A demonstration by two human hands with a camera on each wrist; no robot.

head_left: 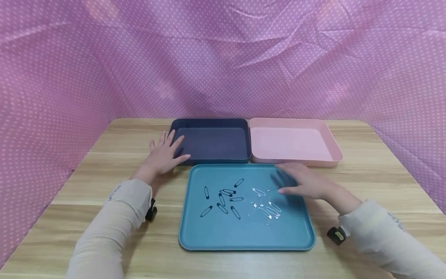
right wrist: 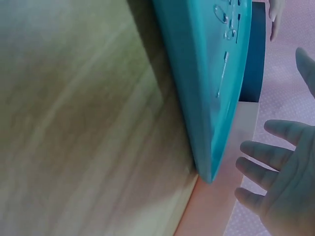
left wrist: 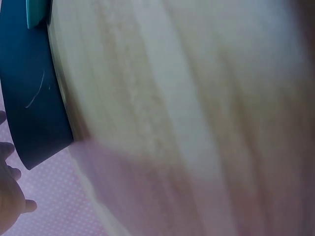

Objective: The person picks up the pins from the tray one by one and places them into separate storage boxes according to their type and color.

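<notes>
Several silver safety pins are lying in the right half of the teal tray, and the relation that counts is their closeness to the right hand: the nearest are resting just left of its thumb tip, the others farther toward the person. Most of the clear ones are slanting from far left to near right, at an angle to the thumb, though glare is hiding some outlines. That hand is hovering over the tray's right side, fingers extended and thumb well apart, holding nothing. Black safety pins are resting in the left half, pointing in mixed directions, to the right of the left hand and nearer the person. The left hand is hanging at the navy tray's left edge with fingers spread, gripping nothing; whether it is touching the rim, I cannot tell.
</notes>
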